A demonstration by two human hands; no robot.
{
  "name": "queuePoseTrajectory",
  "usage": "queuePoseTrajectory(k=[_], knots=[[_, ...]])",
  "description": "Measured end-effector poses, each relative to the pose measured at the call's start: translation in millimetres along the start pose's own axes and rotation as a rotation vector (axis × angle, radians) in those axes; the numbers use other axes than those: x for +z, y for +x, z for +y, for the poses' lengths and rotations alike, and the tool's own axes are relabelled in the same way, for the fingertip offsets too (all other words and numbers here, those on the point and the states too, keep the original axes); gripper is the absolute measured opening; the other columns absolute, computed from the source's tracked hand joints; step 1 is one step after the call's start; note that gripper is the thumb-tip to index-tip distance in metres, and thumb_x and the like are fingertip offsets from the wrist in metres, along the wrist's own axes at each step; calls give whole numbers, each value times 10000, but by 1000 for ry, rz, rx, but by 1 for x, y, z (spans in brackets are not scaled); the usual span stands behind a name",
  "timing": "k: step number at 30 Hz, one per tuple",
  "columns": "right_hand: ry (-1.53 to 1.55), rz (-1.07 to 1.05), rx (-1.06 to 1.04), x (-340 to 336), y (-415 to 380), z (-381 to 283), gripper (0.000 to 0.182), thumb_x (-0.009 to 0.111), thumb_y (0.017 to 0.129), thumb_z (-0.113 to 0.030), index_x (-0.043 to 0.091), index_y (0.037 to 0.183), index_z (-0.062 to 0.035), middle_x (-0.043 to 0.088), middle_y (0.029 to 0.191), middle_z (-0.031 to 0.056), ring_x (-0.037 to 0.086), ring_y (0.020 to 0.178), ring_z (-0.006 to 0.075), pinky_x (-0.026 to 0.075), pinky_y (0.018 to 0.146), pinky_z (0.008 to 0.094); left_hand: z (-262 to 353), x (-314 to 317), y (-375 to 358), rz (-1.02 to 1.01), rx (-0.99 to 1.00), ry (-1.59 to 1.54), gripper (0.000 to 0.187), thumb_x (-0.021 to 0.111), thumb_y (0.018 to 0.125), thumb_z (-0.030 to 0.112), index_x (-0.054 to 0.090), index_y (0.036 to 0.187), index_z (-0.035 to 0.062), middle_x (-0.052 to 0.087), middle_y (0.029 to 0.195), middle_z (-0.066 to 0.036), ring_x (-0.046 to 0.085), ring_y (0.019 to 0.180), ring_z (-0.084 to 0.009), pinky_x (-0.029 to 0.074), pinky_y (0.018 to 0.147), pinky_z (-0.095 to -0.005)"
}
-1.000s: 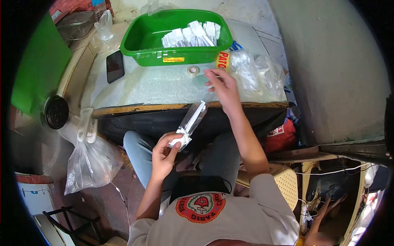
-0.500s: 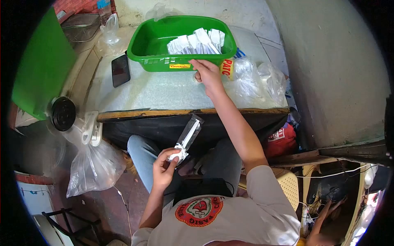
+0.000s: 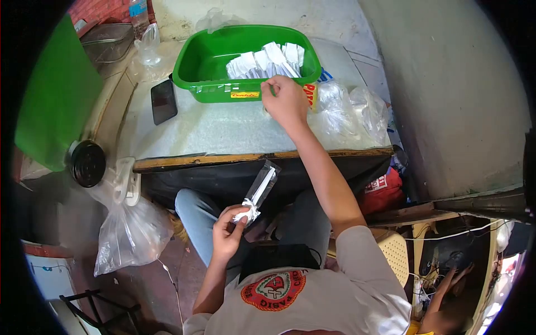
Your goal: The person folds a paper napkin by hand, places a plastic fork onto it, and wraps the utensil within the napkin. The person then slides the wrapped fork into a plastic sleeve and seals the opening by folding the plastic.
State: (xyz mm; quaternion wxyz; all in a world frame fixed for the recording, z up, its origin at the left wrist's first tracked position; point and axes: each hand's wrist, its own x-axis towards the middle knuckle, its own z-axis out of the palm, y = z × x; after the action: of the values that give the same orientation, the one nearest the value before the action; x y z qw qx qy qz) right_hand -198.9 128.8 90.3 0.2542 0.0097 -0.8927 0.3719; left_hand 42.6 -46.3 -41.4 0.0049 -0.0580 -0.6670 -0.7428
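Observation:
My left hand (image 3: 228, 231) is closed on the lower end of a slim clear plastic packet (image 3: 261, 187), held tilted above my lap. A long white strip shows inside it, with crumpled white material near my fingers. My right hand (image 3: 285, 99) is at the front rim of a green plastic basin (image 3: 209, 92), thumb and fingertips pinched together. I cannot tell what is in that pinch. Small clear pieces like tape cling to the rim left of it. Inside the basin, several white packets (image 3: 262, 62) lie in a row toward the right.
Left of the basin lies a black phone (image 3: 163, 102). Clear plastic bags (image 3: 338, 109) and a yellow-and-red package (image 3: 309, 96) sit to its right. A clear bag (image 3: 134, 234) hangs at the table's left edge (image 3: 184, 162). Another person's arm (image 3: 444, 290) shows at lower right.
My right hand has turned and its fingers have curled in at the basin's rim. My left hand still holds the packet, shifted slightly right.

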Motion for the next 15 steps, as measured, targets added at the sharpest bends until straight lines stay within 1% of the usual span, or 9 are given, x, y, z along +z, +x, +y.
queuePoseTrajectory(k=[2,3,6,8,9,10,12,13,15], knots=[[39,-107,46,0,12,0,204,643,793,-261,723,845,-81,711,823,112,678,821,305,526,712,412,1,1,-1,-4,-17,-9,231,588,915,-59,668,1118,15,616,1157,-95,588,1071,-162,442,887,-246],[37,-100,50,-3,17,1,204,643,793,-261,723,845,-81,711,823,112,678,821,305,526,712,412,2,1,0,-1,-31,-18,229,589,914,-58,669,1116,14,615,1159,-95,589,1071,-163,441,888,-246],[15,-206,72,-7,38,1,244,610,773,-291,729,836,-87,720,879,124,685,854,325,532,746,414,1,2,0,-8,-19,-8,230,586,915,-61,671,1114,17,612,1162,-93,588,1071,-159,440,887,-244],[-80,-411,66,-5,58,8,276,585,747,-295,738,837,-84,725,861,128,696,817,311,533,757,401,1,3,0,-10,-18,-15,233,586,913,-63,671,1114,19,612,1162,-93,588,1071,-159,439,887,-244],[-36,-549,110,-12,66,5,317,566,735,-289,742,873,-63,726,813,145,706,766,278,531,736,376,0,3,0,-17,-12,-22,237,585,912,-65,672,1115,21,612,1161,-92,588,1071,-158,439,887,-243],[-36,-549,111,-12,74,2,317,566,735,-289,742,873,-63,726,813,145,706,766,278,531,736,376,-1,3,0,-17,-13,-22,237,585,912,-65,672,1115,21,612,1161,-92,588,1071,-158,439,887,-243],[-75,-677,160,-14,85,-5,338,573,734,-281,742,899,-40,720,754,152,696,712,242,519,697,356,-4,3,0,-26,-25,-8,244,582,910,-69,673,1116,24,613,1163,-93,591,1066,-158,444,876,-240],[-82,-698,170,-16,87,-8,349,574,737,-264,726,921,-9,706,739,142,687,683,224,488,611,340,-5,4,0,-27,-24,-10,244,582,910,-69,673,1116,24,613,1163,-93,591,1066,-158,444,876,-240],[-56,-729,198,-19,91,-12,336,572,743,-252,709,914,3,688,742,131,680,663,218,463,575,330,-6,5,1,-23,-6,0,247,580,908,-72,672,1117,22,613,1163,-92,593,1059,-155,450,859,-234]])
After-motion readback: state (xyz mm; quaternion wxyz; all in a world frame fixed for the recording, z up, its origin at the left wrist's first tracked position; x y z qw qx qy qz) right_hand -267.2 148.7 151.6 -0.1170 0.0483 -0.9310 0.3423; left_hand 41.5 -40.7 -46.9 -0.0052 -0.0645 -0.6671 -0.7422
